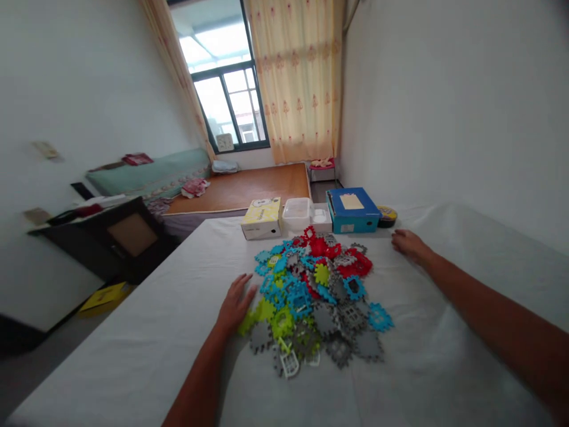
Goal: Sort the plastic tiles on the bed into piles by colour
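A heap of toothed, interlocking plastic building tiles (299, 296) in blue, red, grey and lime green lies on the white-covered table (186, 308). My left hand (235, 303) is at the heap's left edge, thumb and fingers apart, beside some lime green tiles (263, 311); nothing shows in its grasp. Over at the right, away from the heap, my right hand (411, 245) rests on or just above the cloth with loosely bent fingers and nothing visible in them. A small white window-shaped piece (290, 363) lies at the heap's near edge.
Behind the heap stand a yellow-and-white box (262, 219), a clear plastic container (297, 213), a blue box (352, 210) and a round yellow-and-black tin (387, 216). A wall (444, 107) runs along the right. Beyond the table is a bed (249, 187).
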`<action>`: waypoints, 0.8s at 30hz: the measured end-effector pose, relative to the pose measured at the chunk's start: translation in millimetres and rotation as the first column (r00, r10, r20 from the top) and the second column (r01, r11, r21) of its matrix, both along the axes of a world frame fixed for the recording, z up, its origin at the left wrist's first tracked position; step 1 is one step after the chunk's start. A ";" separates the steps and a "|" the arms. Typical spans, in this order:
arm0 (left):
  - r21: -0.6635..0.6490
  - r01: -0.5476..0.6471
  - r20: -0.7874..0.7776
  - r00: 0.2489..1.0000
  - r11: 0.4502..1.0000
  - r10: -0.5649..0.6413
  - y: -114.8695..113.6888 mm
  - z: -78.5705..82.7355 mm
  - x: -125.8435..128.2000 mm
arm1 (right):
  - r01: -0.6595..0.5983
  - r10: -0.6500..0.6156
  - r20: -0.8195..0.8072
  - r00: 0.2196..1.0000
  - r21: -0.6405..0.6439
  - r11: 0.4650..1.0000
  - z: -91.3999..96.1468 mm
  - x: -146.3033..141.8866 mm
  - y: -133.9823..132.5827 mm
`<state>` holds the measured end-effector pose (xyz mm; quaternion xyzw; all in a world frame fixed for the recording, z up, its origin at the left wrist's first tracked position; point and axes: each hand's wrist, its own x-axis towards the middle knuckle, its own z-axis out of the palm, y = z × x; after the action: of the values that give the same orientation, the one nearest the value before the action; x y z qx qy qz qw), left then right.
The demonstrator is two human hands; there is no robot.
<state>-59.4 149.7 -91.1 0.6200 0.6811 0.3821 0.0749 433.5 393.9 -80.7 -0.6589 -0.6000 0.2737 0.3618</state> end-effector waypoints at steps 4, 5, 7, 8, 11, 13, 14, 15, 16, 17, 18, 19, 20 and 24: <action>-0.129 0.245 -0.118 0.958 0.961 -0.260 -12.0 16.4 43.9 | -0.385 0.377 -0.107 0.920 -0.063 0.921 2.2 -19.6 -73.4; -0.156 0.300 -0.155 0.933 0.941 -0.324 -11.7 21.1 57.5 | -0.443 0.440 -0.069 0.895 -0.030 0.896 1.9 -25.6 -90.5; -0.198 0.377 -0.245 0.875 0.905 -0.418 -6.1 29.2 85.4 | -0.492 0.490 0.034 0.871 0.053 0.869 -1.4 -37.0 -118.1; -0.221 0.389 -0.290 0.849 0.894 -0.441 -1.0 32.0 99.1 | -0.493 0.488 0.076 0.870 0.094 0.865 -4.4 -41.9 -128.0; -0.259 0.322 -0.390 0.827 0.911 -0.404 20.2 37.0 135.5 | -0.474 0.458 0.129 0.880 0.148 0.868 -13.3 -52.8 -144.0; -0.221 0.285 -0.450 0.819 0.933 -0.357 35.4 40.1 152.4 | -0.471 0.453 0.139 0.880 0.143 0.871 -13.9 -56.9 -148.8; -0.190 0.282 -0.473 0.813 0.940 -0.340 41.8 42.2 157.5 | -0.474 0.455 0.154 0.877 0.135 0.870 -11.8 -57.9 -151.5; -0.158 0.266 -0.484 0.818 0.951 -0.309 46.4 44.8 160.1 | -0.485 0.460 0.183 0.869 0.125 0.866 -8.4 -58.2 -155.0; -0.129 0.239 -0.483 0.832 0.962 -0.272 48.4 47.6 160.0 | -0.504 0.473 0.223 0.853 0.111 0.857 -4.2 -57.9 -159.6; -0.106 0.204 -0.470 0.852 0.973 -0.230 47.5 50.4 157.6 | -0.530 0.492 0.268 0.828 0.087 0.844 0.2 -57.0 -165.2; -0.089 0.175 -0.450 0.871 0.980 -0.197 43.0 52.8 153.2 | -0.557 0.516 0.310 0.799 0.057 0.829 4.3 -56.0 -171.5; -0.079 0.173 -0.431 0.882 0.982 -0.190 35.0 54.6 147.4 | -0.583 0.541 0.343 0.768 0.024 0.812 7.7 -55.1 -178.2; -0.077 0.214 -0.422 0.878 0.974 -0.227 23.8 55.4 141.0 | -0.605 0.566 0.365 0.739 -0.008 0.796 10.1 -54.8 -184.6; -0.181 0.595 -0.465 0.650 0.783 -0.601 -34.4 46.5 119.9 | -0.635 0.597 0.382 0.706 -0.033 0.772 10.7 -67.5 -197.6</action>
<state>60.5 115.2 -44.5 0.8856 0.4362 0.1579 0.0217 366.0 196.3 -70.1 -0.4408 -0.8553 0.2187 0.1621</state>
